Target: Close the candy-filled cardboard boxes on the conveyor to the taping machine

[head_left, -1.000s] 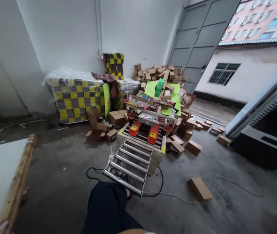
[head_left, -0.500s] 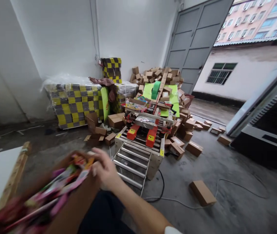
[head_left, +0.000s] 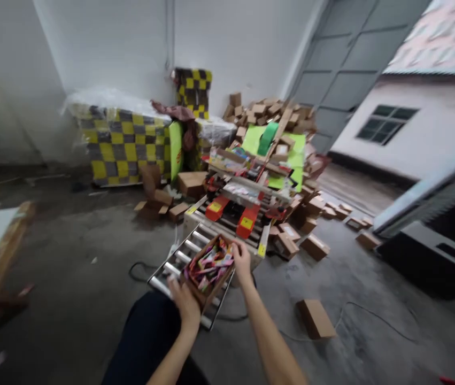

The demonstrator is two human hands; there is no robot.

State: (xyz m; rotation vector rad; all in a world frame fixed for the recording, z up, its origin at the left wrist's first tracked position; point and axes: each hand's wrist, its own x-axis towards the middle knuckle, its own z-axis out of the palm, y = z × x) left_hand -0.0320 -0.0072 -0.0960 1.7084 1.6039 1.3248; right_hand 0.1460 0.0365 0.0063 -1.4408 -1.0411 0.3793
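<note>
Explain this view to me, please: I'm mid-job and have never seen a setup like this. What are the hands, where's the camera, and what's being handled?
There is no robot here: these are a person's bare hands, seen by one camera worn on the head, looking forward and down. An open cardboard box of small colorful packets is over a short rack of metal rollers. The right hand is at the box's far right corner; the left hand is by its near left side. Blur hides how firmly either grips. Beyond the rollers is a machine with orange parts, topped by a green roll. Brown cartons are heaped behind.
</note>
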